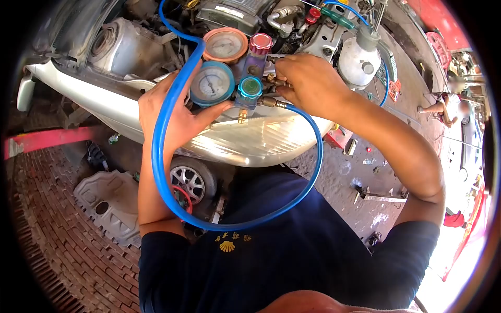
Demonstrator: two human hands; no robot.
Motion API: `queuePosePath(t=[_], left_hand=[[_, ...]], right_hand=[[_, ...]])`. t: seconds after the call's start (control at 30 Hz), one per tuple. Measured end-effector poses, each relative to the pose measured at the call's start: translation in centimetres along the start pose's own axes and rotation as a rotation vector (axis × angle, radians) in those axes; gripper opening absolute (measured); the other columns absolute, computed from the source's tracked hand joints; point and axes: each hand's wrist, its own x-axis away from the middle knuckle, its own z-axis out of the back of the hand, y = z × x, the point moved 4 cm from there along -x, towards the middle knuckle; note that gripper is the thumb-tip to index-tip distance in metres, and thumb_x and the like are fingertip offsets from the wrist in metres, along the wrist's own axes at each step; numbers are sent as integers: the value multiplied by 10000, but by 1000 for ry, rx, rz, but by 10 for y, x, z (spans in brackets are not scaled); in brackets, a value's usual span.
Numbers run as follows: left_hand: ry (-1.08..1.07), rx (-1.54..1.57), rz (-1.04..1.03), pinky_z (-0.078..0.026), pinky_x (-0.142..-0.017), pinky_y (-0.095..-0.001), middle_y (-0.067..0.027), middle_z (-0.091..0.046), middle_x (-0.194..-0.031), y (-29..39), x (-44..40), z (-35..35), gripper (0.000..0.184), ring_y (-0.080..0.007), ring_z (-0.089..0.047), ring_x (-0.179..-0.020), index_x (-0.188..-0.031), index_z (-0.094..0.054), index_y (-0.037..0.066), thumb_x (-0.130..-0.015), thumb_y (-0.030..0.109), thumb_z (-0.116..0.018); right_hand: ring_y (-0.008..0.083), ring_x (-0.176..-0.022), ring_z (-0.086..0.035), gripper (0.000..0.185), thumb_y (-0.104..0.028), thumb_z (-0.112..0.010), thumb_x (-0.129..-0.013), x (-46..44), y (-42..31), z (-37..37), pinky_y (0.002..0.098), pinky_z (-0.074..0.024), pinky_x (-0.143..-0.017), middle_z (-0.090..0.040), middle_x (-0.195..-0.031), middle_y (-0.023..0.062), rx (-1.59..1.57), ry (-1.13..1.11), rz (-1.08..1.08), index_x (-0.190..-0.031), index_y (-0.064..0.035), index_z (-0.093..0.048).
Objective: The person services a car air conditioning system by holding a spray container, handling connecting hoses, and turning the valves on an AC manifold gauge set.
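Note:
A manifold gauge set is held over the front of a car, with an orange-rimmed gauge (225, 45), a blue-rimmed gauge (212, 83), a red knob (261, 43) and a green-centred blue knob (250, 87). My left hand (169, 112) is closed around the blue gauge's side, its thumb reaching below the dial. At the manifold's right side, the fingers of my right hand (308, 83) pinch a brass hose fitting (276, 81); their tips are partly hidden. From a lower fitting (271, 101), a blue hose (237, 226) loops down across my front and up past my left hand.
The open engine bay (141, 44) lies beyond the silver bumper (78, 94). A white bottle (360, 60) with a hose stands at the right. Below are a wheel (193, 180), a grey cover (112, 203) and a red bar (57, 140). People sit far right.

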Motion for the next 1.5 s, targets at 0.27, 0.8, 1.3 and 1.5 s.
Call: queuePosePath(t=[0.27, 0.8, 1.3, 1.5], left_hand=[[32, -16, -15, -596, -658, -369, -94, -754, -932, -2, 3, -2, 773, -279, -739, -788, -1238, -716, 98, -623, 516, -926], [-70, -36, 43, -600, -701, -368, -98, -757, -1011, 4, -2, 7, 818, -277, -742, -850, -1315, -680, 104, -627, 476, -919], [-31, -1, -7, -609, -730, -370, -97, -755, -1058, -2, -5, 2, 801, -284, -744, -882, -1282, -687, 87, -606, 442, -932], [-33, -30, 0, -608, -728, -370, -94, -757, -1049, -3, -3, 1, 823, -285, -744, -882, -1314, -682, 116, -612, 467, -929]], right_hand=[[412, -942, -662, 194, -190, -665, -917, 6, -2, 5, 527, -536, -823, -698, -940, 177, -98, -42, -23, -1012, -21, -644], [344, -694, -715, 697, -698, -508, -957, -73, -11, 50, 466, -557, -586, -698, -695, 142, 360, 46, -147, -746, -79, -747], [392, -914, -603, 367, -349, -746, -881, -81, 29, 26, 484, -475, -793, -594, -913, 156, 77, 138, 604, -932, -29, -573], [391, -956, -592, 388, -368, -720, -909, -64, 11, 59, 489, -482, -796, -579, -982, 163, 56, 163, 470, -1014, -29, -566]])
